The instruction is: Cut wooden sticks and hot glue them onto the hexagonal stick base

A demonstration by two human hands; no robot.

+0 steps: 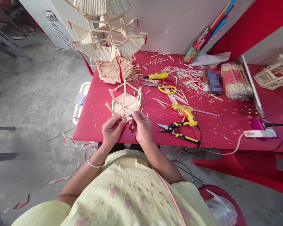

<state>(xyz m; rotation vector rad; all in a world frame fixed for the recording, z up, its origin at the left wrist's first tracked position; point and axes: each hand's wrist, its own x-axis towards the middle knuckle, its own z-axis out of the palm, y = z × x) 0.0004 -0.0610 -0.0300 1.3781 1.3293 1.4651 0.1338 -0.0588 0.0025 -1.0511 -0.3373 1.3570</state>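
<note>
A six-sided frame of thin wooden sticks lies near the front left of the red table, its base patterned like a web and short posts rising at the corners. My left hand pinches its near edge from the left. On the right part of the same edge, my right hand grips with thumb and fingers closed. The fingers hide the near corner of the frame. Just behind stands a tall pagoda model made of the same sticks, with red tassels hanging from its roof corners.
Right of my hands lie pruning shears, a yellow glue gun, scissors and a yellow utility knife. Loose sticks and crumbs cover the red table. A power strip with cords sits at the right edge.
</note>
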